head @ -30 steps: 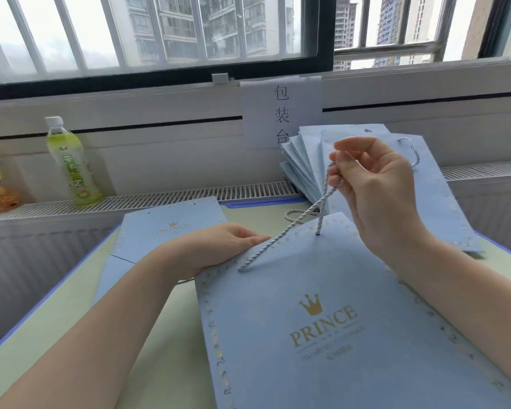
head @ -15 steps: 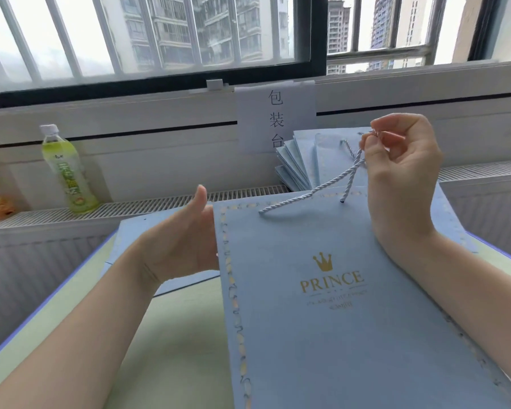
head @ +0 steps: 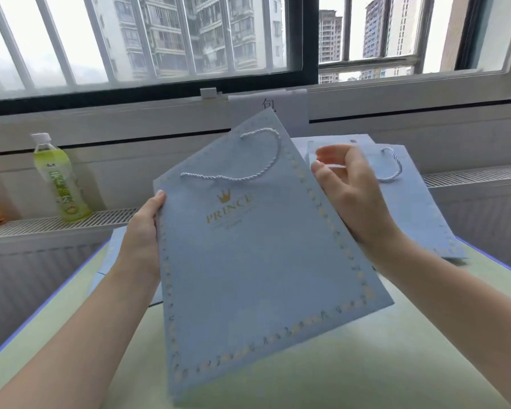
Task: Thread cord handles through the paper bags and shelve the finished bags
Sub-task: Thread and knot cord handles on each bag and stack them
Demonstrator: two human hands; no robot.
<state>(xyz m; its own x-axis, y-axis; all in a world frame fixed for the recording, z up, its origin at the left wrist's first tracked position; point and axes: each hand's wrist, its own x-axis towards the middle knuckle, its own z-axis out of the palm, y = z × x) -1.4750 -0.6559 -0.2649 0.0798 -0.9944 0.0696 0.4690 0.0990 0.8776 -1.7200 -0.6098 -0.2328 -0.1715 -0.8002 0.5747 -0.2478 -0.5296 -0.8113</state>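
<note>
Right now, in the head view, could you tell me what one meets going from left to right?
Green drink bottle → left hand → held paper bag → right hand → stack of bags.

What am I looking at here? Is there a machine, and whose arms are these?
No machine: these are a person's own two bare arms, seen from a camera worn on their head, looking forward and down. The left hand grips the left edge of a blue paper bag, thumb on its front. The bag is raised off the table and tilted, with a white cord handle threaded through its top. The right hand is at the bag's right edge, fingers loosely curled; whether it grips the bag is unclear. More blue bags lie behind on the right, and others on the left. A green bottle stands on the ledge under the window.
</note>
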